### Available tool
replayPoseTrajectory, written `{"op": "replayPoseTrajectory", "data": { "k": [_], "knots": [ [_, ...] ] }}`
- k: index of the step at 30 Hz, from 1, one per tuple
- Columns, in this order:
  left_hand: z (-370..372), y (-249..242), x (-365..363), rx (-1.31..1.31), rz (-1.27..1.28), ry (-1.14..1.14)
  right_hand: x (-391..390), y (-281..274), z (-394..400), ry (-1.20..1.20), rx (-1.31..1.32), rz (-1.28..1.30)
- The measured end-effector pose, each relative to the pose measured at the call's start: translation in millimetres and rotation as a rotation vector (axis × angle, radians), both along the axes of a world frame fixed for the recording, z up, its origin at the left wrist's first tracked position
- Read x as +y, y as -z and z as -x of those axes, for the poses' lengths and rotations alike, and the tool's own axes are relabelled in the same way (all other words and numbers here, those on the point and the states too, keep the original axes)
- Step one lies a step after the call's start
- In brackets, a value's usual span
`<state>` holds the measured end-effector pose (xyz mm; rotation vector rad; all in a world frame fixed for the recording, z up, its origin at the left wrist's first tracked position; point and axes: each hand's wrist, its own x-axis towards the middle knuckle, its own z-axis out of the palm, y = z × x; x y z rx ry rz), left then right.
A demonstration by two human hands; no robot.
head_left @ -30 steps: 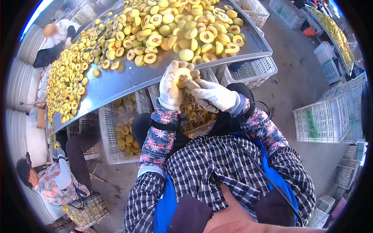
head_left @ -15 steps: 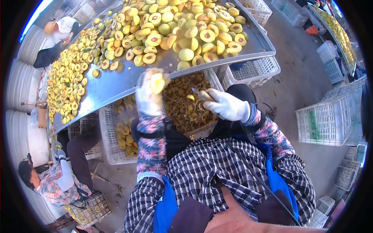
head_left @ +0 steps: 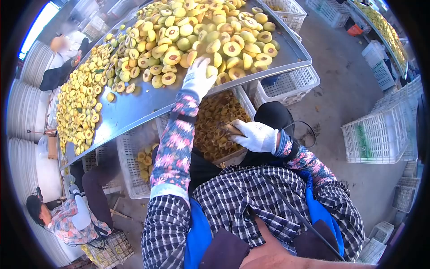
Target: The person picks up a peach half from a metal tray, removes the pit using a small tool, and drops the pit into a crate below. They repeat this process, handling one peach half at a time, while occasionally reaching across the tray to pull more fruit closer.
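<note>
My left hand (head_left: pixel 199 80), in a white glove, is at the front edge of the fruit pile on the metal table (head_left: pixel 121 107). Its fingers and thumb are around a yellow fruit (head_left: pixel 211 71). Lower and to the right, my gloved right hand (head_left: pixel 256 136) is closed on a tool with a brown handle (head_left: pixel 234 128); the tool's tip is hard to make out. Halved yellow fruits (head_left: pixel 172 57), some with brown centres, lie heaped on the table. Below both hands stands a crate of brownish fruit pieces (head_left: pixel 215 116).
A white crate (head_left: pixel 134 179) with fruit stands at the left of my legs, another crate (head_left: pixel 291 89) under the table's right corner. One person (head_left: pixel 76 219) sits at lower left, another (head_left: pixel 67 54) at upper left. Stacked crates (head_left: pixel 376 139) stand at right.
My left hand has moved up and right from above the crate to the pile; the yellow piece it held is gone from view. My right hand has lowered slightly with the tool.
</note>
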<state>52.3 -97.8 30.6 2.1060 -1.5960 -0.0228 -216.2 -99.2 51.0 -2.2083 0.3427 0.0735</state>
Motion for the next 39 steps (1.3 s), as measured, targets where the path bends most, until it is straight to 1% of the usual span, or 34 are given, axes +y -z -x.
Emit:
{"op": "replayPoseTrajectory", "data": {
  "k": [1, 3, 4, 5, 7, 8, 9, 11, 12, 13, 14, 15, 16, 17, 19, 20, 22, 23, 25, 26, 28, 29, 30, 31, 32, 33, 34, 35, 36, 37, 38, 39],
  "knots": [
    [1, 5, -12, -0.030, -0.015, 0.022, 0, 1, 2, 0.005, -0.007, 0.004],
    [1, 7, -29, -0.267, -0.360, 0.092, -1, 3, 7, 0.015, 0.000, 0.000],
    [-6, 13, -31, -0.360, -0.260, 0.145, -1, 3, 9, 0.020, -0.003, -0.006],
    [-10, 15, -30, -0.362, -0.256, 0.147, -2, 3, 10, 0.024, -0.008, -0.016],
    [-6, -2, -16, 0.050, -0.151, 0.033, -2, 7, 12, 0.032, -0.013, -0.036],
    [-15, 10, -15, 0.252, -0.065, -0.081, -2, 10, 12, 0.052, -0.088, -0.031],
    [-17, 5, -8, 0.467, 0.090, -0.104, -2, 8, 10, 0.070, -0.165, -0.025],
    [-14, 0, 11, 1.350, 0.405, -0.179, -3, -5, 5, 0.144, -0.130, -0.130],
    [-8, -11, 27, 1.602, 0.429, -0.101, -4, -7, 2, 0.163, -0.141, -0.106],
    [0, -23, 44, 1.856, 0.454, -0.019, -3, -9, -2, 0.205, -0.224, -0.094],
    [13, -36, 55, 1.872, 0.456, -0.087, -3, -13, -8, 0.220, -0.276, -0.053],
    [20, -39, 66, 1.858, 0.452, -0.082, -2, -17, -16, 0.237, -0.327, -0.009],
    [27, -37, 75, 1.838, 0.458, -0.060, -1, -16, -23, 0.256, -0.429, 0.091],
    [35, -36, 80, 1.819, 0.461, -0.035, -1, -21, -30, 0.239, -0.519, 0.136],
    [52, -41, 85, 1.829, 0.485, -0.073, 1, -30, -41, 0.254, -0.543, 0.235],
    [58, -42, 85, 1.798, 0.504, -0.093, 3, -30, -45, 0.250, -0.539, 0.237],
    [70, -47, 85, 1.750, 0.567, -0.116, 6, -27, -53, 0.237, -0.640, 0.457],
    [69, -45, 86, 1.753, 0.572, -0.115, 8, -26, -53, 0.232, -0.637, 0.461],
    [66, -41, 89, 1.690, 0.560, 0.023, 13, -20, -54, 0.249, -0.573, 0.461],
    [67, -38, 88, 1.693, 0.566, 0.024, 13, -8, -56, 0.264, -0.717, 0.511],
    [73, -34, 86, 1.603, 0.641, -0.063, 12, -7, -56, 0.228, -0.705, 0.482],
    [74, -33, 87, 1.607, 0.642, -0.062, 10, -7, -55, 0.200, -0.698, 0.454],
    [74, -33, 88, 1.540, 0.616, -0.082, 8, -9, -54, 0.200, -0.695, 0.457],
    [74, -32, 88, 1.471, 0.590, -0.099, 4, -12, -53, 0.164, -0.571, 0.452],
    [74, -30, 88, 1.473, 0.592, -0.095, 1, -13, -53, 0.129, -0.447, 0.446],
    [73, -27, 88, 1.417, 0.549, -0.094, -1, -12, -53, 0.128, -0.445, 0.449],
    [72, -25, 90, 1.361, 0.505, -0.096, -3, -12, -53, 0.101, -0.374, 0.464],
    [69, -25, 91, 1.363, 0.506, -0.096, -5, -12, -53, 0.074, -0.306, 0.478],
    [66, -28, 93, 1.392, 0.427, -0.063, -7, -20, -51, 0.054, -0.227, 0.444],
    [64, -30, 95, 1.420, 0.348, -0.031, -9, -18, -51, 0.053, -0.227, 0.444],
    [64, -29, 94, 1.419, 0.349, -0.033, -13, -15, -51, 0.037, -0.298, 0.334],
    [64, -27, 93, 1.374, 0.420, 0.080, -14, -16, -52, 0.021, -0.367, 0.224]
  ]
}}
